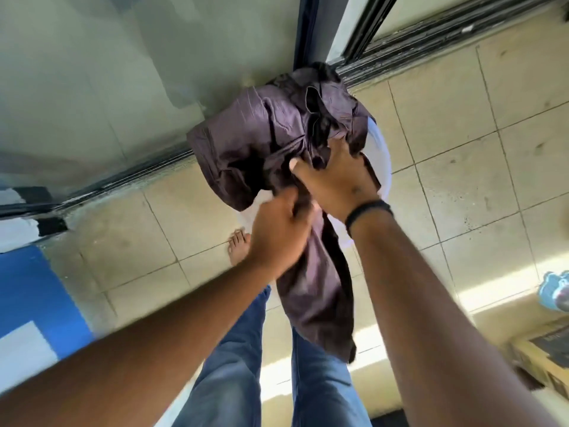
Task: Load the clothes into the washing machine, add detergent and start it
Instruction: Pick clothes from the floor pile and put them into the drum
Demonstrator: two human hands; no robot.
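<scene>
Left hand [278, 232] is closed, fingers curled around a fold of the dark purple garment [261, 143]; the knuckles face the camera and the grip point sits where the cloth begins to hang down. Right hand [335, 183] lies just beyond and to the right of the left, nearly touching it, fingers dug into the bunched fabric and the thumb stretched leftward across the cloth; it is gripping, not spread flat. A black wristband [368, 212] circles the right wrist. The garment is held between both hands: its bulk is gathered above and ahead of them, and a long tail drops below the left hand, in front of the person's legs. Directly behind the garment, on the far side of the right hand, a white rounded container [380, 155] shows as a curved rim; whether the cloth rests on it or merely covers it cannot be determined. Below the arms are blue jeans [234, 365] and one bare foot [237, 245], just left of the left hand, on a beige tiled floor [446, 186]. Beyond the hands runs a dark sliding-door track [431, 35] with glass panels. Far left of the left forearm stands a blue and white surface [27, 303]. Far right, near the frame edge, lie a pale blue item [554, 295] and a cardboard box [538, 359].
</scene>
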